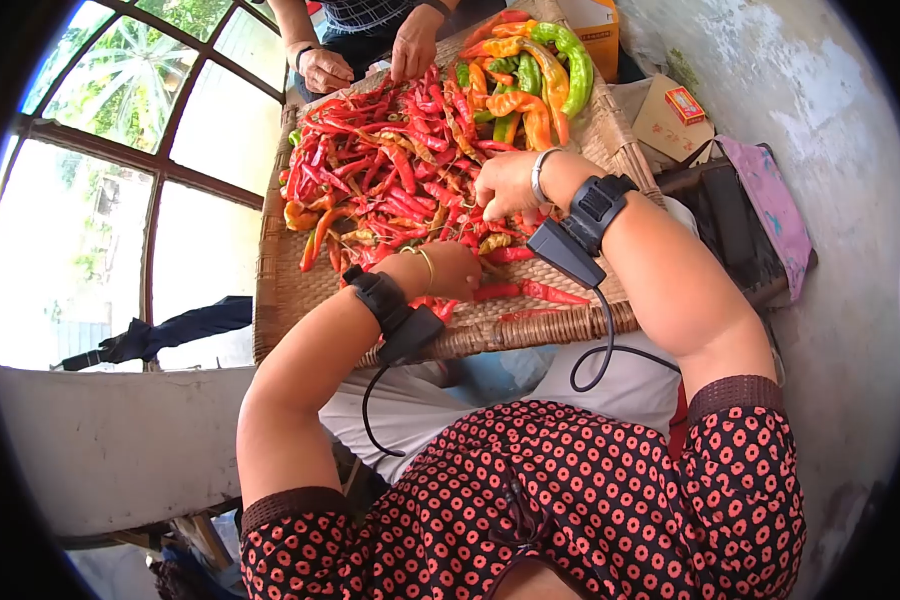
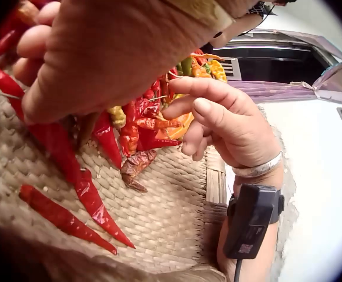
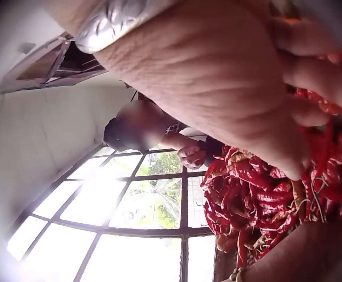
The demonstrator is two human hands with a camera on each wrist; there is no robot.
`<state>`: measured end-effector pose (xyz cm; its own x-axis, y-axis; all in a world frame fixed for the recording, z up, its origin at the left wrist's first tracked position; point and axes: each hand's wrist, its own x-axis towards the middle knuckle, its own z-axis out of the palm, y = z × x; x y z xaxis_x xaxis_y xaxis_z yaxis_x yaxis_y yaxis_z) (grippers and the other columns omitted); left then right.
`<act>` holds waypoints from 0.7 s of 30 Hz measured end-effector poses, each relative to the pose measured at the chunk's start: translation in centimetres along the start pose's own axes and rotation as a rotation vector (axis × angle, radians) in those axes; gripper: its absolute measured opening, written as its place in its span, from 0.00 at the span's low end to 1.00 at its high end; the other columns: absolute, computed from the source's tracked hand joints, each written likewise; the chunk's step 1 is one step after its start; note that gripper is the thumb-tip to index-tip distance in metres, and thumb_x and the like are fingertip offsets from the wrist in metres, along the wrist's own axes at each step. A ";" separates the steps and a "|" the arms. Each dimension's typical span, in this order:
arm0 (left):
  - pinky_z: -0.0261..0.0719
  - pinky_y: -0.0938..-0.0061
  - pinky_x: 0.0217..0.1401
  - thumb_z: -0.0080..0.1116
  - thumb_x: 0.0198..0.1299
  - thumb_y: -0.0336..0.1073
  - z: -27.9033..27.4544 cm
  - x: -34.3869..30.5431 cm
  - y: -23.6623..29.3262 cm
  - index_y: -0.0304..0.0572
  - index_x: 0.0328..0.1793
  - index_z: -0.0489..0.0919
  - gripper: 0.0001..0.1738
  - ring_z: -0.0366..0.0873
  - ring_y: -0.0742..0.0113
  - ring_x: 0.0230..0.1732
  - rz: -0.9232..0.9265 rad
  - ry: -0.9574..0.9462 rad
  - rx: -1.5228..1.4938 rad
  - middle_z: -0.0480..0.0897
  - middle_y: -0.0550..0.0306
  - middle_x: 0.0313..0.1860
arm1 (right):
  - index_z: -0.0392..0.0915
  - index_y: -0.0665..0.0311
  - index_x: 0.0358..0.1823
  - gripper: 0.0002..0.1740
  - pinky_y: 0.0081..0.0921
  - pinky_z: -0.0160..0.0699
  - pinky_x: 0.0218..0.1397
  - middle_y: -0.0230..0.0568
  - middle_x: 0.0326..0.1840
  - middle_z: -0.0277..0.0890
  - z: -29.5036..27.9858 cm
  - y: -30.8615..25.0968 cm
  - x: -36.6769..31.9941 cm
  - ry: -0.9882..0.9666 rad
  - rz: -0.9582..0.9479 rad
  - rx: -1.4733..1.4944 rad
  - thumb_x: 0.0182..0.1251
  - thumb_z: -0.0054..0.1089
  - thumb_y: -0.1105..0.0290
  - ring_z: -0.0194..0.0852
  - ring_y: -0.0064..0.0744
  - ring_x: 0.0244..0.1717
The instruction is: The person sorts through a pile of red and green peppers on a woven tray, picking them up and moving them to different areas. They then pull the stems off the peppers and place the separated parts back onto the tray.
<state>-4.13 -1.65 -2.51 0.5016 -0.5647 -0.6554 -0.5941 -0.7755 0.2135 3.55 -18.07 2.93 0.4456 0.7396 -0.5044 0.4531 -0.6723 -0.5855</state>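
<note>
A heap of red chili peppers point(image 1: 390, 160) covers the middle of a woven tray point(image 1: 280, 290). My left hand point(image 1: 455, 272) is low over the near side of the heap. Its thumb overlaps a long red chili point(image 2: 59, 147) in the left wrist view; the fingertips are partly hidden, so I cannot tell whether it grips the chili. My right hand point(image 1: 510, 185) hovers at the heap's right side, fingers loosely bent and thumb apart from them, with nothing seen between them in the left wrist view. Two loose red chilies point(image 2: 65, 217) lie near the tray's front rim.
Larger green and orange peppers point(image 1: 545, 85) are piled at the tray's far right. Across the tray, another person's hands point(image 1: 415, 45) are at the heap's far edge. Right of the tray stand a dark case point(image 1: 735, 215) and a small red box point(image 1: 684, 105). Windows line the left.
</note>
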 end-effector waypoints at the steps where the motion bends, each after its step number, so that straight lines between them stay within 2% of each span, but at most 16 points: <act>1: 0.74 0.68 0.33 0.59 0.41 0.44 -0.5 -0.1 -0.4 0.46 0.29 0.80 0.12 0.77 0.61 0.29 0.019 0.039 -0.088 0.79 0.56 0.24 | 0.74 0.63 0.44 0.17 0.27 0.75 0.20 0.41 0.32 0.76 -0.2 0.2 0.0 0.023 -0.004 0.028 0.53 0.54 0.64 0.78 0.30 0.22; 2: 0.74 0.70 0.31 0.59 0.41 0.42 -1.1 -0.2 -1.0 0.44 0.29 0.80 0.12 0.77 0.64 0.28 0.038 0.079 -0.178 0.79 0.56 0.24 | 0.73 0.65 0.44 0.18 0.26 0.75 0.21 0.41 0.32 0.77 -0.5 0.4 -0.1 0.055 -0.010 0.075 0.53 0.54 0.64 0.77 0.29 0.22; 4: 0.74 0.72 0.32 0.57 0.44 0.39 -4.2 -1.6 -1.5 0.43 0.31 0.80 0.11 0.77 0.66 0.27 -0.036 0.140 -0.419 0.79 0.55 0.26 | 0.73 0.67 0.44 0.18 0.24 0.75 0.25 0.42 0.33 0.77 -1.2 1.3 0.1 0.200 -0.129 0.111 0.53 0.54 0.65 0.77 0.29 0.21; 6: 0.73 0.75 0.31 0.60 0.45 0.36 -4.6 -1.5 -3.6 0.39 0.37 0.78 0.13 0.76 0.68 0.26 -0.060 0.460 -0.836 0.78 0.54 0.25 | 0.73 0.68 0.43 0.17 0.22 0.75 0.29 0.43 0.33 0.77 -1.6 1.9 0.0 0.342 -0.136 0.180 0.54 0.54 0.66 0.76 0.28 0.21; 8: 0.71 0.82 0.28 0.59 0.49 0.31 -4.8 -0.7 -4.2 0.35 0.44 0.74 0.15 0.73 0.77 0.25 -0.083 0.826 -0.720 0.77 0.60 0.22 | 0.74 0.68 0.43 0.17 0.22 0.75 0.30 0.43 0.31 0.77 -1.7 2.1 -0.1 0.398 -0.106 0.187 0.54 0.54 0.66 0.76 0.27 0.21; 9: 0.72 0.81 0.29 0.62 0.47 0.32 -5.0 -0.6 -3.4 0.34 0.47 0.73 0.20 0.73 0.77 0.25 -0.082 0.792 -0.568 0.77 0.59 0.23 | 0.74 0.68 0.42 0.16 0.22 0.75 0.30 0.42 0.30 0.77 -1.8 2.4 0.0 0.463 -0.116 0.185 0.54 0.54 0.66 0.75 0.26 0.21; 10: 0.73 0.77 0.30 0.61 0.46 0.33 -4.6 0.1 -2.7 0.37 0.46 0.74 0.19 0.74 0.74 0.25 -0.050 0.714 -0.555 0.77 0.58 0.23 | 0.75 0.68 0.42 0.16 0.22 0.75 0.30 0.42 0.29 0.77 -1.8 2.5 0.1 0.528 -0.127 0.185 0.53 0.54 0.66 0.75 0.25 0.21; 12: 0.74 0.74 0.31 0.61 0.44 0.33 -3.1 2.3 -1.9 0.42 0.46 0.75 0.19 0.76 0.69 0.26 0.278 0.517 -0.402 0.78 0.57 0.23 | 0.75 0.68 0.41 0.16 0.21 0.74 0.30 0.42 0.28 0.77 -1.9 2.7 0.1 0.587 -0.167 0.148 0.53 0.54 0.67 0.75 0.25 0.22; 14: 0.75 0.72 0.33 0.62 0.42 0.35 -2.7 3.4 0.6 0.48 0.45 0.76 0.19 0.77 0.65 0.28 0.366 0.320 -0.351 0.78 0.57 0.27 | 0.75 0.69 0.40 0.15 0.22 0.74 0.31 0.43 0.27 0.78 -1.8 2.6 0.4 0.661 -0.238 0.133 0.52 0.53 0.67 0.76 0.26 0.23; 15: 0.75 0.72 0.33 0.62 0.42 0.35 -2.5 4.0 1.7 0.48 0.45 0.76 0.19 0.77 0.65 0.28 0.375 0.314 -0.358 0.78 0.57 0.27 | 0.76 0.68 0.38 0.15 0.24 0.74 0.35 0.45 0.29 0.78 -1.9 2.3 0.1 0.671 -0.253 0.087 0.52 0.54 0.66 0.77 0.31 0.26; 17: 0.76 0.68 0.34 0.60 0.44 0.43 -2.2 4.9 3.2 0.46 0.30 0.78 0.11 0.78 0.58 0.30 0.484 0.231 0.012 0.79 0.55 0.25 | 0.77 0.65 0.36 0.15 0.27 0.73 0.39 0.45 0.30 0.77 -1.5 2.4 0.7 0.687 -0.241 -0.027 0.50 0.56 0.63 0.77 0.37 0.33; 20: 0.76 0.67 0.34 0.60 0.44 0.47 -1.0 6.6 3.6 0.46 0.30 0.77 0.14 0.79 0.59 0.31 0.541 0.261 0.119 0.79 0.56 0.26 | 0.78 0.65 0.33 0.14 0.30 0.72 0.38 0.45 0.27 0.77 -1.1 2.4 1.1 0.652 -0.238 -0.045 0.49 0.57 0.62 0.76 0.40 0.32; 21: 0.76 0.66 0.34 0.59 0.44 0.47 -0.4 7.2 3.3 0.46 0.30 0.76 0.15 0.79 0.59 0.31 0.629 0.326 0.092 0.79 0.57 0.26 | 0.78 0.65 0.33 0.14 0.30 0.72 0.38 0.45 0.27 0.77 -1.0 2.5 1.2 0.658 -0.245 -0.044 0.49 0.57 0.62 0.76 0.40 0.32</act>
<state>-2.22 -8.40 -6.24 0.2005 -0.9640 -0.1748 -0.8761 -0.2563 0.4084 6.02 -18.90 1.53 0.6950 0.7061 0.1356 0.6248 -0.4999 -0.5998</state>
